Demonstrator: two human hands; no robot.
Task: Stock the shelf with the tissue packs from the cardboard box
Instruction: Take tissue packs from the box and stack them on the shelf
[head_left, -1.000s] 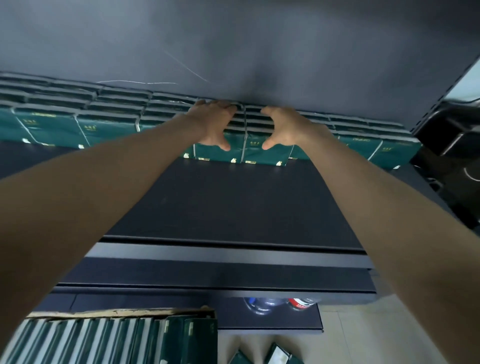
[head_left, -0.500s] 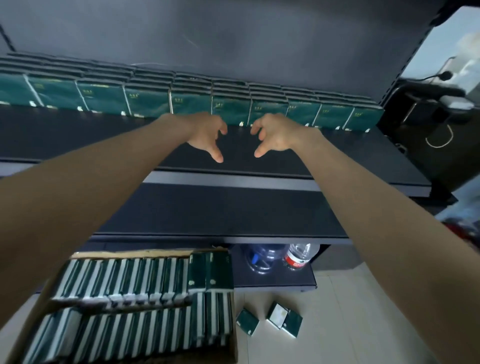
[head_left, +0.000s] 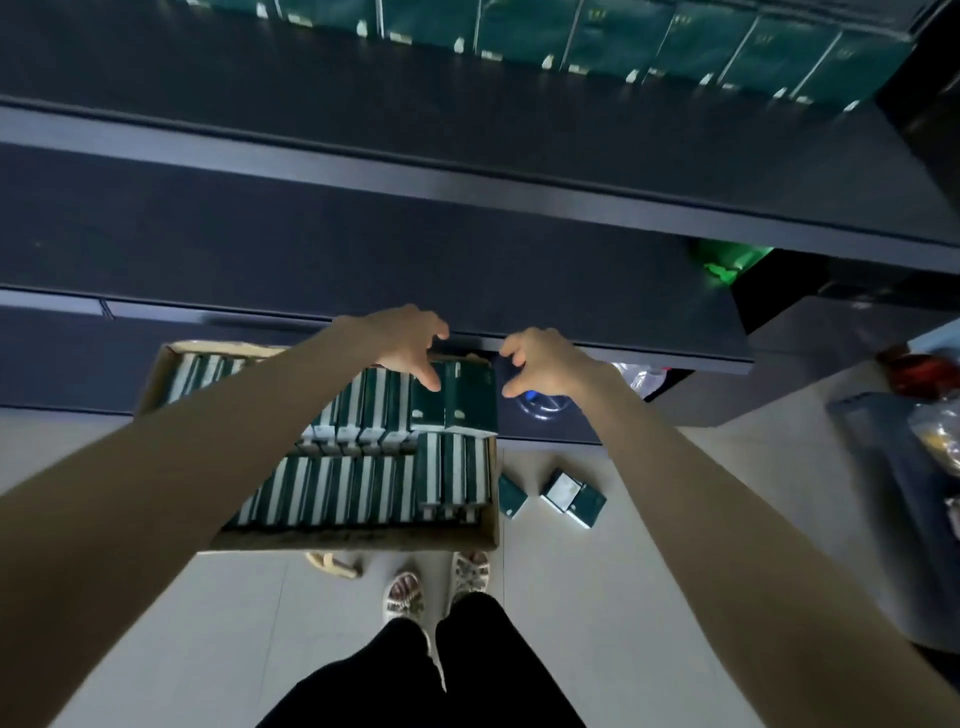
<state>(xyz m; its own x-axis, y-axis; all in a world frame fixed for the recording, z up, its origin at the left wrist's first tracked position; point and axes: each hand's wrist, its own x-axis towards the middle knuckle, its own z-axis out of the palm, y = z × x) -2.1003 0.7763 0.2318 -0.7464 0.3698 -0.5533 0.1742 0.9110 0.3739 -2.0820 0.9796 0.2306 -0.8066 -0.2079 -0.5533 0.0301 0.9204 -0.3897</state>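
Left grip (head_left: 402, 340): empty, fingers and thumb spread in a half-curl, held over the far right end of the cardboard box (head_left: 353, 540). Its thumb tip overlaps the raised packs (head_left: 467, 395) standing there; whether it touches them cannot be told.

Cardboard box: on the floor (head_left: 571, 597), below and mostly left of both grips, filled with rows of green-and-white tissue packs (head_left: 337, 488) set on edge.

Right grip (head_left: 545, 364): empty, in the same half-curled spread, beside the left grip and apart from it, just right of the box's far corner, above a water bottle (head_left: 543, 408) on the lowest shelf.

Loose packs (head_left: 571, 499): three, on the floor just right of the box.

Stocked packs (head_left: 597, 47): one row along the back of the upper shelf (head_left: 467, 130), well apart from both grips.

Sandalled feet (head_left: 405, 597): near the box's front wall.
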